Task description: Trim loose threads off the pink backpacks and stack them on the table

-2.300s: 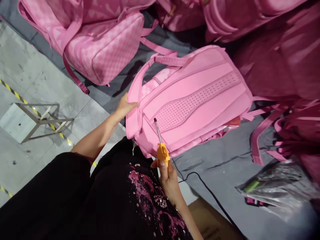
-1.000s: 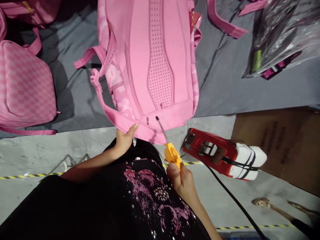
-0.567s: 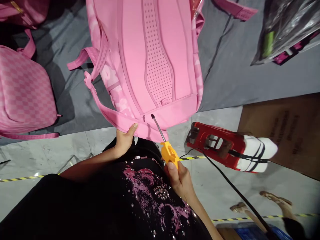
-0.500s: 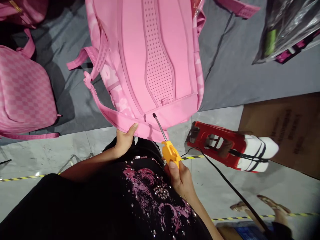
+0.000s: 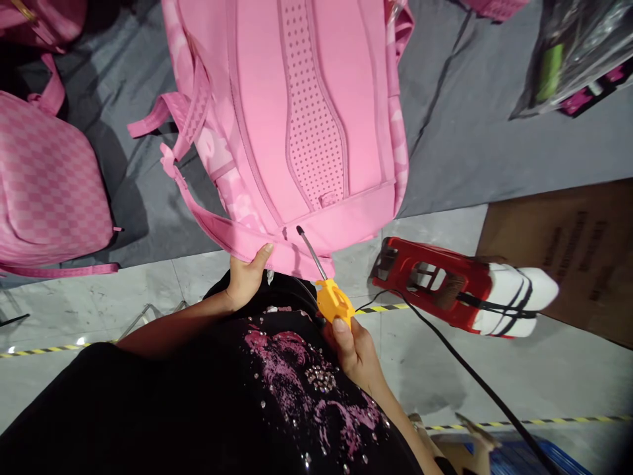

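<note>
A pink backpack (image 5: 297, 119) lies back-panel up on a grey cloth (image 5: 469, 145), its lower edge toward me. My left hand (image 5: 244, 280) grips that near edge, thumb on top. My right hand (image 5: 353, 353) is closed on the yellow handle of a screwdriver (image 5: 329, 290). The metal shaft points up and left, and its tip rests on the bag's bottom band by a small hole. A pink strap (image 5: 198, 211) trails off the bag's left side.
Another pink checkered backpack (image 5: 49, 185) lies at the left. A red and white tool (image 5: 459, 290) with a black cord (image 5: 475, 382) sits on the floor at the right, beside brown cardboard (image 5: 568, 251). A clear plastic bag (image 5: 573, 53) lies top right. Yellow-black tape (image 5: 519, 422) marks the floor.
The view swung from a sideways look at the bag to a straight one. Over the last second my hands kept their grips; the screwdriver tip shifted slightly left on the bottom band.
</note>
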A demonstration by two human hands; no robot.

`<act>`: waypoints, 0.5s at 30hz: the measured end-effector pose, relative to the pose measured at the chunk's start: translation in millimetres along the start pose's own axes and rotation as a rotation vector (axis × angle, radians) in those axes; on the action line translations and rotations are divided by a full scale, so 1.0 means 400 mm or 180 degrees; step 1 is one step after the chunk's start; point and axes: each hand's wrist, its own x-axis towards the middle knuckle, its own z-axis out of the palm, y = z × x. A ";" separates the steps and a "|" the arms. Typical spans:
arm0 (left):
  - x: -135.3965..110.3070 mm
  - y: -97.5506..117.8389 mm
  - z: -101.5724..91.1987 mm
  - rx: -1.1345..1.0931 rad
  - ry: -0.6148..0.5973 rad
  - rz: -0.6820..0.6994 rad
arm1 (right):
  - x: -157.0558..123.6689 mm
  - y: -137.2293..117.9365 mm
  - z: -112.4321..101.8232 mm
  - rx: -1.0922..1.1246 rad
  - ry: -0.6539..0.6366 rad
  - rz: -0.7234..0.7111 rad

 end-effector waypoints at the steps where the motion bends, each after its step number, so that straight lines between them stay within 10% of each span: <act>1: 0.001 0.000 -0.001 0.0010 0.0000 -0.0013 | 0.003 0.008 -0.001 0.0006 -0.0005 -0.0044; 15: 0.034 -0.008 -0.023 0.0088 0.0258 -0.0060 | 0.016 0.051 -0.016 -0.0124 -0.0176 -0.0194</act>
